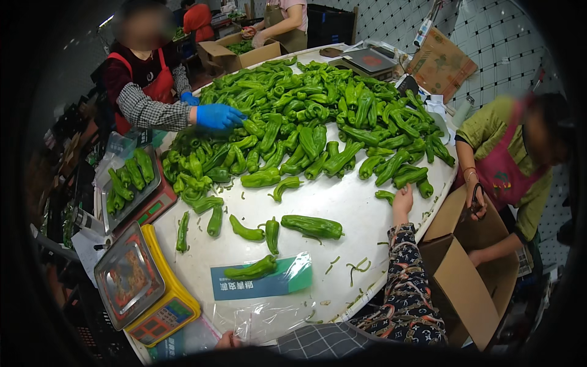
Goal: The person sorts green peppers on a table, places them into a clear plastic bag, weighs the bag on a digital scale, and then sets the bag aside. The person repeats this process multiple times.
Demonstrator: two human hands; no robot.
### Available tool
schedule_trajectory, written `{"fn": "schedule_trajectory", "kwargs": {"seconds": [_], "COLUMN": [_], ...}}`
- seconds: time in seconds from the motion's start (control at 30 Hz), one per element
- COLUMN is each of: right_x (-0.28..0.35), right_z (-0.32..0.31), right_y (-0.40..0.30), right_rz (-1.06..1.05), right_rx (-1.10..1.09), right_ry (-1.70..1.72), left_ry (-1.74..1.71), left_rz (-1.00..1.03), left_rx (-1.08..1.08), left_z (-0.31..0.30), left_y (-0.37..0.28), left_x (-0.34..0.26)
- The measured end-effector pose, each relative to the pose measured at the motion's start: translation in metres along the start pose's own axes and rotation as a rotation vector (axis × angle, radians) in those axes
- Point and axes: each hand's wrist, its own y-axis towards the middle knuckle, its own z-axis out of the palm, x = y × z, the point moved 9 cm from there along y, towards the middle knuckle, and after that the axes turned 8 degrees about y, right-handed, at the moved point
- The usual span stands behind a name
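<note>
At the bottom edge, my left hand (227, 340) pinches the near end of a clear plastic bag (270, 323) with a printed blue-green panel. One green pepper (251, 269) lies across that panel; whether inside or on top of the bag, I cannot tell. My right hand (402, 200), in a dark patterned sleeve, reaches to the right edge of the pepper heap. Its fingers are beside a small green pepper (384, 196), and their grip is unclear. Several loose peppers, one of them large (312, 227), lie on the white table (293, 202) between my hands.
A large heap of green peppers (293, 105) covers the far table. On the left stand a yellow scale (169, 293) and a red scale (160, 197) bearing peppers. A blue-gloved co-worker's hand (220, 116) touches the heap. Another co-worker holds scissors (477, 195) over a cardboard box (467, 284).
</note>
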Motion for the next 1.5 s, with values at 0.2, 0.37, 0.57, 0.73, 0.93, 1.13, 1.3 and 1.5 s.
{"fn": "schedule_trajectory", "kwargs": {"seconds": [0.2,0.37,0.57,0.73,0.93,1.13,1.3,1.5], "right_x": [0.025,0.183,0.221,0.195,0.208,0.194,0.181,0.152], "right_z": [0.070,0.107,0.201,0.287,0.285,0.265,0.229,0.190], "right_y": [-0.072,-0.159,-0.072,-0.035,-0.061,-0.093,-0.135,-0.167], "right_rz": [-0.342,-0.834,-0.529,-0.360,-0.393,-0.474,-0.477,-0.515], "right_rx": [0.278,0.474,0.393,0.495,0.837,0.970,0.951,0.891], "right_ry": [0.175,0.095,0.282,0.029,-0.015,-0.010,-0.002,0.061], "left_ry": [0.073,0.080,0.160,0.225,0.275,0.153,0.095,0.021], "left_rz": [0.153,0.159,0.085,0.134,0.187,0.200,0.295,0.228], "left_rx": [-0.065,0.042,0.321,0.228,0.119,0.187,0.125,0.031], "left_z": [0.014,0.020,0.048,0.049,0.043,0.040,0.028,0.005], "left_y": [0.003,-0.001,-0.013,-0.026,-0.029,-0.012,-0.003,0.008], "left_x": [0.014,0.022,0.053,0.059,0.042,0.029,0.013,-0.008]}}
